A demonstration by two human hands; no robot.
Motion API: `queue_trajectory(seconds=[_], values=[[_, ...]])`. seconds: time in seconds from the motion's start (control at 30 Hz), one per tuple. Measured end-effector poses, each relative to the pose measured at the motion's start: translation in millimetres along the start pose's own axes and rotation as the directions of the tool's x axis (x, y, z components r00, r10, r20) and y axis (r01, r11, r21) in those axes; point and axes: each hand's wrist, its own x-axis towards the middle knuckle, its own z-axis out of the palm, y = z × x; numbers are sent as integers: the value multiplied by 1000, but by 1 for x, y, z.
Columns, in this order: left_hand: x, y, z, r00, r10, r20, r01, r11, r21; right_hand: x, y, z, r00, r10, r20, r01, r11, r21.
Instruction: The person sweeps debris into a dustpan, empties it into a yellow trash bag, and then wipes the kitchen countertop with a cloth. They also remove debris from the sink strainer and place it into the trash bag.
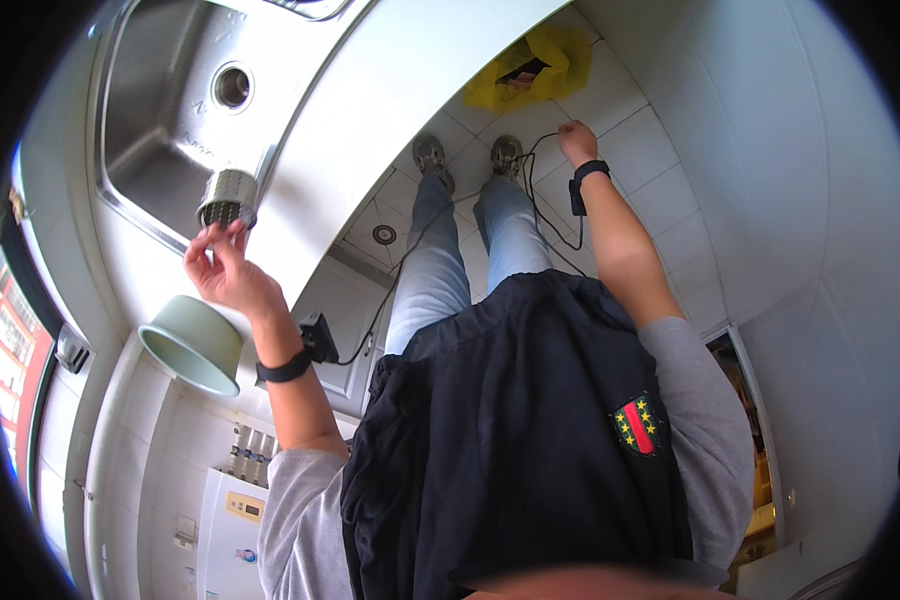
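Note:
My left hand (229,274) reaches over the sink's near corner, with thumb and fingertips at the rim of a grey perforated cylindrical basket (229,187). The basket is tipped, its opening turned towards my fingers, above the edge of the stainless steel sink (146,120). Beside my left wrist, a pale green basin (195,345) stands upright on the white counter (390,97). My right hand (577,142) hangs low on the other side, closed around a thin black cable (544,136) that loops near my shoe. Both wrists carry black straps with small devices.
A yellow plastic bag (555,71) lies open on the tiled floor ahead of my feet. A round floor drain (384,235) sits left of my legs. Another cable (397,285) crosses my left leg. The uncovered sink drain (232,88) shows beyond the basket. Left stand a vertical pipe (109,435) and a window.

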Motion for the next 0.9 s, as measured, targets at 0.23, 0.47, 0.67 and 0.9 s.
queue_trajectory(seconds=[0.23,0.47,0.67,0.9], values=[[-2,2,-1,994,74,-77,-62,987,146,83,11,57,1000,5,-23,-7,993,-120],[-12,-5,-4,983,140,-121,-111,970,217,181,39,107,998,60,-1,-59,976,-208],[-19,-2,-7,973,195,-123,-149,940,308,234,57,130,996,-20,-83,1,975,-222],[-26,-3,-10,967,226,-118,-183,938,296,194,40,71,957,-221,-187,165,947,-276]])
